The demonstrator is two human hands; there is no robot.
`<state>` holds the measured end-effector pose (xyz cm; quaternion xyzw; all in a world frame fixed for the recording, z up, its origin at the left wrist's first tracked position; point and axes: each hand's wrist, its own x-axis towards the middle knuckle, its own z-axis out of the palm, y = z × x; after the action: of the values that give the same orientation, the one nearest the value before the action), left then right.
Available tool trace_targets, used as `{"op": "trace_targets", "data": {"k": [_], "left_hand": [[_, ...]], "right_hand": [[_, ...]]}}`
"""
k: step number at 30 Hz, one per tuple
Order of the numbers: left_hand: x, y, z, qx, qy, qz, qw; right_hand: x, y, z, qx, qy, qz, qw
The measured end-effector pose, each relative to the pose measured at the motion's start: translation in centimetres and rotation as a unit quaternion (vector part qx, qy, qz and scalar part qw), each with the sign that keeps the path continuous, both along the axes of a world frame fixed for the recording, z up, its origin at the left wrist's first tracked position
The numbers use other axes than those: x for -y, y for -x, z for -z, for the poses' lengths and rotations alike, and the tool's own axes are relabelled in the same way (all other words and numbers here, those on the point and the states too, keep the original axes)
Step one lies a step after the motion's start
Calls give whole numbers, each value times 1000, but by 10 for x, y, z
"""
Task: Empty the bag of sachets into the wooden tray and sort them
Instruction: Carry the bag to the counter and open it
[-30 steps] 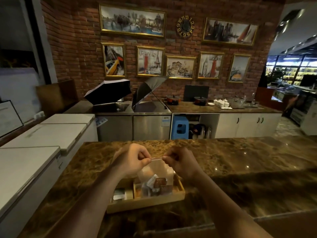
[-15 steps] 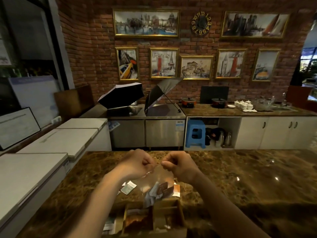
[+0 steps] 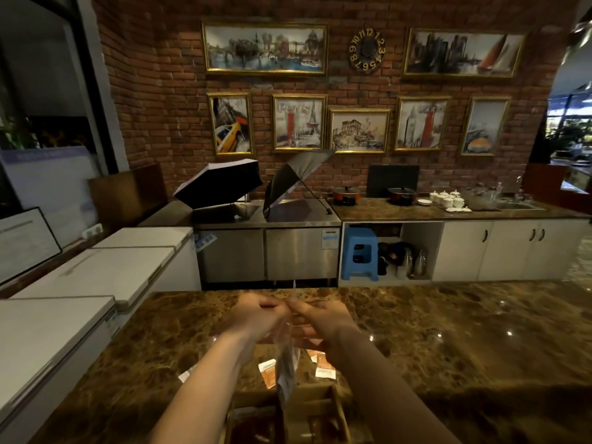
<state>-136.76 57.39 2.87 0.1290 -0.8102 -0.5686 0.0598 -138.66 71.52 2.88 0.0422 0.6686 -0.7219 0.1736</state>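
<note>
My left hand and my right hand meet above the marble counter, both pinching the top of a clear plastic bag. The bag hangs down between them, edge-on and blurred, with sachets inside. Below it, at the bottom edge of the view, lies the wooden tray with dividers; its contents are dark and hard to make out. Several orange-and-white sachets lie loose on the counter just beyond the tray, and a pale one lies by my left forearm.
The brown marble counter spreads wide to the right and left of the tray. White chest freezers stand along the left. Behind are steel cabinets, two open umbrellas, a blue stool and a brick wall.
My hands have come closer together and the bag now hangs narrow and edge-on. The view has tilted up, so the tray has slid to the bottom edge. Loose sachets now show on the counter.
</note>
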Motion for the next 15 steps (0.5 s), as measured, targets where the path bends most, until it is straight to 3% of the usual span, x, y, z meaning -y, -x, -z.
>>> {"op": "trace_targets", "data": {"k": [8,15], "left_hand": [[-1,-3,3,15,-98,-16,995],[-3,0,-1,25,-84,-29,996]], "right_hand": [[5,3,-7,4,-42,27,999],[1,1,-13,7,-50,7,999]]}}
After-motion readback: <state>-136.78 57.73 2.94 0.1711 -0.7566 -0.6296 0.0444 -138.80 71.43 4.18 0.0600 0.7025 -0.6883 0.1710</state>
